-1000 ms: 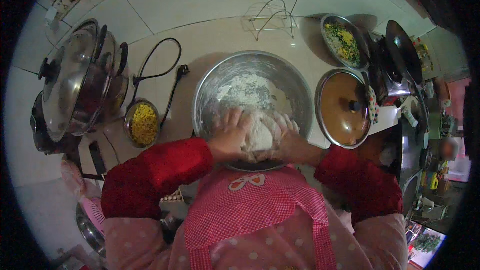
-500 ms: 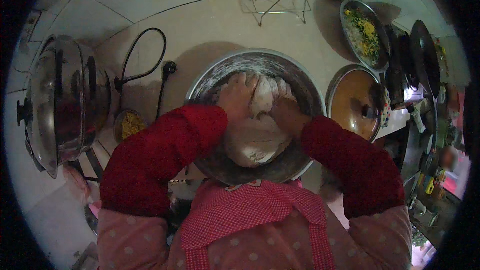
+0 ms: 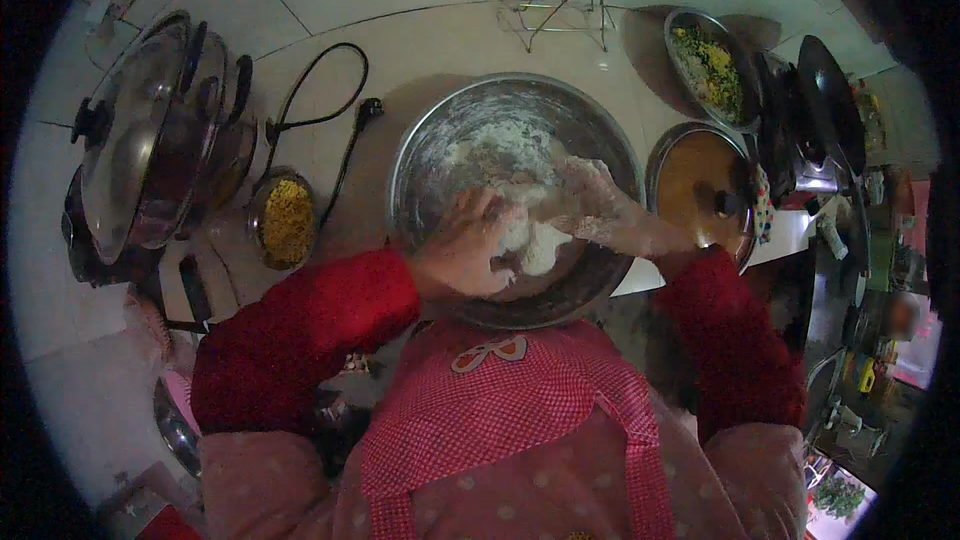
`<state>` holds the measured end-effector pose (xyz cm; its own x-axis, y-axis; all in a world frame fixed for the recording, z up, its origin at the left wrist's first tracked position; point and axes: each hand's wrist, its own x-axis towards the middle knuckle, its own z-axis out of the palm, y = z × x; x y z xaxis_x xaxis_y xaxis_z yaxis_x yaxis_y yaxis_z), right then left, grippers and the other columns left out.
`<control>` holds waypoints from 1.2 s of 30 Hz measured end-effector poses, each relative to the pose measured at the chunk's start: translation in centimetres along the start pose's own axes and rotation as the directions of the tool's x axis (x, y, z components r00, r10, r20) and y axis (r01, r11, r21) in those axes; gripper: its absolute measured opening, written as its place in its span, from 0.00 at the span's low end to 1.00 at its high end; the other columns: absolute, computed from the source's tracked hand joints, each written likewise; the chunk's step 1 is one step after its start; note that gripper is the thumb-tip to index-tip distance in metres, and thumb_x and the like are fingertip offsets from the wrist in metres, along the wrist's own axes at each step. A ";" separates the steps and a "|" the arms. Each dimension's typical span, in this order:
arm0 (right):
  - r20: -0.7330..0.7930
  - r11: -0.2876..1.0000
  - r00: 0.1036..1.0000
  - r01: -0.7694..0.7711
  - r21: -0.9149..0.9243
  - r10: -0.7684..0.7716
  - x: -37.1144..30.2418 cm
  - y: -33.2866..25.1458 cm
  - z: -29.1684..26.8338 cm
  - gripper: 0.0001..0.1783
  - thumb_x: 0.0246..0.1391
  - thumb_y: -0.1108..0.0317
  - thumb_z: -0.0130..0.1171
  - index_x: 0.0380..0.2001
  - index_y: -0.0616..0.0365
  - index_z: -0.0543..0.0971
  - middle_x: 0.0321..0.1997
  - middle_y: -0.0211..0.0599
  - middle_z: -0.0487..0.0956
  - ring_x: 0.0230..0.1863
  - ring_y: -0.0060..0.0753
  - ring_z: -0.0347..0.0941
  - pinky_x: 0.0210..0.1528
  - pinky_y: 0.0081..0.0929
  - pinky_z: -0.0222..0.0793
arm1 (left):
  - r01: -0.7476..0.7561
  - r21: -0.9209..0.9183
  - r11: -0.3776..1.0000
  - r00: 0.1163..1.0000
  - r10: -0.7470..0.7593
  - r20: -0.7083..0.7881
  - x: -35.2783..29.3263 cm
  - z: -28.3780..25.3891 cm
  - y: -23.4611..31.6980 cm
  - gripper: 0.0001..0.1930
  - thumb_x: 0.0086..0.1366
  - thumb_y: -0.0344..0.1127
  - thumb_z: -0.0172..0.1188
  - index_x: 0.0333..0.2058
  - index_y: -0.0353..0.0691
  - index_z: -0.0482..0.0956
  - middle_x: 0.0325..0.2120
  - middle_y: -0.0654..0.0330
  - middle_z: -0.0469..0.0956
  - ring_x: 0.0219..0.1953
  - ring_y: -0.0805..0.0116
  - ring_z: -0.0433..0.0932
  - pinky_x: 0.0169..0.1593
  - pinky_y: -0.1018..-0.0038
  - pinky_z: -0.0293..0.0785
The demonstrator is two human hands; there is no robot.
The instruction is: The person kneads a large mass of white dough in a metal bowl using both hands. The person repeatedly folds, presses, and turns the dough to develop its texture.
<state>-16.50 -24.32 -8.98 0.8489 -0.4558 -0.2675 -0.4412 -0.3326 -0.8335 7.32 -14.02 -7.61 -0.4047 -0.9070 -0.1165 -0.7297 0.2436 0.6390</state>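
Observation:
A large metal mixing bowl (image 3: 424,162) stands in front of me, its inner wall smeared with white flour (image 3: 510,140). Low inside it lies pale dough (image 3: 541,248), partly covered by my hands. My left hand (image 3: 468,248) curls its fingers round the left side of the dough. On the other side, my right hand (image 3: 612,208) is coated in flour, its fingers stretched apart from the thumb. That thumb is close beside the dough; whether it touches is hard to tell. The underside of the dough is hidden.
At left stand a lidded metal pot (image 3: 150,155), a black power cord (image 3: 345,155) and a bowl of yellow crumbly food (image 3: 287,222). A wire rack (image 3: 565,20) is behind. At right are a bowl of chopped filling (image 3: 715,70) and a lidded pan (image 3: 695,190).
My hands have come apart from their close grip on the dough and shifted lower on the left. More of the floury bowl shows. The whole view has shifted slightly.

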 end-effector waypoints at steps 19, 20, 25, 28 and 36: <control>-0.076 0.718 0.895 -0.400 -0.569 0.439 7.0 2.4 7.4 0.23 0.49 0.62 0.53 0.48 0.61 0.75 0.51 0.55 0.71 0.57 0.56 0.64 0.50 0.54 0.64 | 0.311 0.519 0.796 0.949 -0.227 -0.221 5.7 7.4 -5.8 0.37 0.51 0.46 0.61 0.60 0.45 0.61 0.53 0.49 0.64 0.55 0.48 0.62 0.53 0.51 0.62; -0.049 0.707 0.875 -0.420 -0.569 0.481 7.2 3.2 7.2 0.23 0.48 0.62 0.53 0.47 0.61 0.74 0.52 0.56 0.69 0.57 0.55 0.64 0.48 0.53 0.67 | 0.294 0.502 0.814 0.953 -0.212 -0.215 6.3 6.4 -5.8 0.35 0.51 0.45 0.61 0.59 0.45 0.63 0.51 0.50 0.66 0.54 0.50 0.64 0.51 0.52 0.64; -0.500 0.580 0.866 -0.402 -0.709 -0.010 9.6 6.0 5.8 0.21 0.50 0.63 0.53 0.47 0.61 0.72 0.49 0.53 0.69 0.49 0.55 0.69 0.40 0.43 0.72 | 0.304 0.302 0.904 0.921 -0.197 -0.336 9.3 4.9 -7.5 0.29 0.52 0.44 0.60 0.54 0.44 0.69 0.42 0.53 0.72 0.46 0.51 0.71 0.44 0.56 0.71; -0.315 0.586 0.932 -0.359 -0.727 0.180 10.8 4.3 2.6 0.25 0.50 0.63 0.52 0.51 0.62 0.70 0.55 0.56 0.67 0.54 0.60 0.66 0.45 0.44 0.72 | 0.248 0.222 0.943 0.916 -0.154 -0.370 10.8 3.9 -9.4 0.27 0.52 0.43 0.60 0.52 0.43 0.69 0.40 0.49 0.72 0.44 0.48 0.72 0.42 0.57 0.72; -0.057 0.970 0.978 0.206 0.128 -0.200 3.8 -0.5 -0.7 0.32 0.50 0.54 0.58 0.54 0.61 0.67 0.57 0.50 0.66 0.56 0.58 0.64 0.57 0.40 0.63 | 0.028 0.091 0.995 0.989 -0.015 -0.148 0.8 -0.7 -1.4 0.41 0.48 0.48 0.67 0.58 0.38 0.61 0.47 0.42 0.68 0.52 0.45 0.67 0.56 0.56 0.62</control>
<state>-13.25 -26.45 -9.24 0.9019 -0.4267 -0.0670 -0.2159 -0.3111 -0.9255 8.41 -15.33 -8.10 -0.3077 -0.9514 -0.0117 -0.7880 0.2479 0.5636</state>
